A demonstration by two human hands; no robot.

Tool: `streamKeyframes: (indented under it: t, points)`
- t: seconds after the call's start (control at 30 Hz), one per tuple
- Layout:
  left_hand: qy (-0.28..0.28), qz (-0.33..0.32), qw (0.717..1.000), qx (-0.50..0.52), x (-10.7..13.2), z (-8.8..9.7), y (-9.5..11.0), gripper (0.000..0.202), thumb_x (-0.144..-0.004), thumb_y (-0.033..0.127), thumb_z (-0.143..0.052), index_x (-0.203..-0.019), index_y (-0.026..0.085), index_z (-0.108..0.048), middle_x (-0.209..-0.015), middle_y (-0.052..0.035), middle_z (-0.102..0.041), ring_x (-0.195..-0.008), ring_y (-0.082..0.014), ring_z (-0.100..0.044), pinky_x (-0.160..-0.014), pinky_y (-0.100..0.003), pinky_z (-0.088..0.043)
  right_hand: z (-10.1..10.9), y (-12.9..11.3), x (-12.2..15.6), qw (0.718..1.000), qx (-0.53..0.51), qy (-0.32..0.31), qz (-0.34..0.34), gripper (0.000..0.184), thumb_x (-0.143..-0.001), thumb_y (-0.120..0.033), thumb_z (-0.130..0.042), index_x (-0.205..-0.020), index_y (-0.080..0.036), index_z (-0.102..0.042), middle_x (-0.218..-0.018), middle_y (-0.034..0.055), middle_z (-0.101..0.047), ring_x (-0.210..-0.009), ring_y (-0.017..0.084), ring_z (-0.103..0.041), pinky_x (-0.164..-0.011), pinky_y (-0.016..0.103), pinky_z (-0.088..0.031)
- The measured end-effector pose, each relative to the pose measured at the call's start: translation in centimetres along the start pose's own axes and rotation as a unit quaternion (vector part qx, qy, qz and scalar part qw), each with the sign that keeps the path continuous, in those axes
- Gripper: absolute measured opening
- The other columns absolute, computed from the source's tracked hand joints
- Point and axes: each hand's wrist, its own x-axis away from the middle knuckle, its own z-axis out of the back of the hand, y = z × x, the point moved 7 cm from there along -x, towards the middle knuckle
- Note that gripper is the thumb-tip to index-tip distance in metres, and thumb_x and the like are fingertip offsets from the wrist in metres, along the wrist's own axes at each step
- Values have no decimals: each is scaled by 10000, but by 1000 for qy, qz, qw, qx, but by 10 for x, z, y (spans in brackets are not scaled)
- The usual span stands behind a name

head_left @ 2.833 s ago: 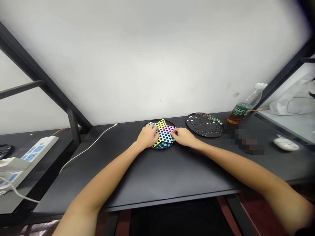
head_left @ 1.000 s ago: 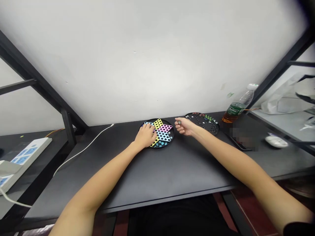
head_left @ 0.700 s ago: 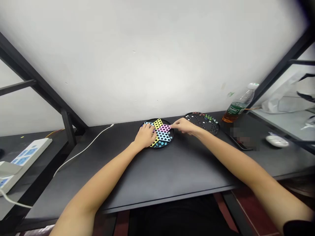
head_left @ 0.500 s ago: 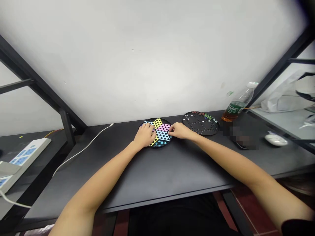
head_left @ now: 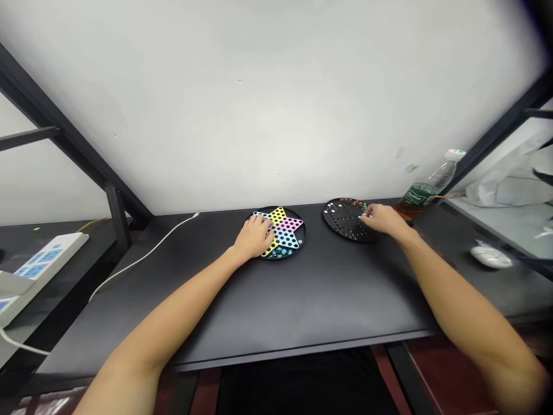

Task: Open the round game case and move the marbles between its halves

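My left hand lies curled on the left side of a round Chinese checkers board, whose star is yellow, pink and blue with black holes. Small blue marbles sit in its lower point. Whether that hand holds anything is hidden. My right hand is over the right edge of a second, black round board, its fingertips close together and reaching left. Marbles in several colours line that board's far rim, and white ones dot its left part. Anything between those fingers is too small to tell.
A green-labelled plastic bottle with amber liquid stands just past my right hand. A white cable runs along the dark desk. A white mouse lies at the right, and a power strip sits on a lower shelf at the left.
My right hand has moved right from the coloured board to the black board. My left hand has stayed on the coloured board.
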Motion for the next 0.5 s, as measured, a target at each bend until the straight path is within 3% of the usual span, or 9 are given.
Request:
streamKeyframes:
  t: [0.07, 0.17, 0.3, 0.5]
  points:
    - [2, 1, 1000, 2, 0, 0, -1, 274, -973, 291, -451, -1165, 195, -621, -1167, -115, -606, -1076, -271, -533, -945, -411, -449, -11, 30, -7, 999, 33, -8, -36, 308, -791, -335, -647, -1012, -145, -745, -972, 169, -748, -910, 289, -709, -749, 312, -500]
    - [-1, -1, 1000, 0, 0, -1, -1, 287, -974, 290, -446, -1179, 188, -620, -1169, -117, -606, -1067, -270, -536, -937, -409, -450, -18, 52, -12, 997, 39, -10, -66, 342, -784, -312, -668, -1071, -142, -744, -1038, 183, -742, -924, 290, -712, -752, 321, -507]
    - [1, -7, 1000, -3, 0, 0, -1, 302, -979, 291, -436, -1185, 173, -623, -1165, -127, -609, -1055, -271, -536, -933, -413, -452, -15, 57, -14, 997, 10, 15, -70, 350, -793, -256, -663, -1110, -131, -743, -1072, 187, -739, -967, 291, -706, -793, 328, -509]
    - [1, -2, 1000, -1, 0, -1, -1, 290, -974, 289, -442, -1184, 200, -622, -1174, -118, -606, -1076, -267, -534, -949, -416, -447, -10, 56, -11, 998, -18, -8, -52, 247, -821, -177, -580, -968, -124, -771, -972, 166, -756, -963, 282, -710, -811, 306, -493]
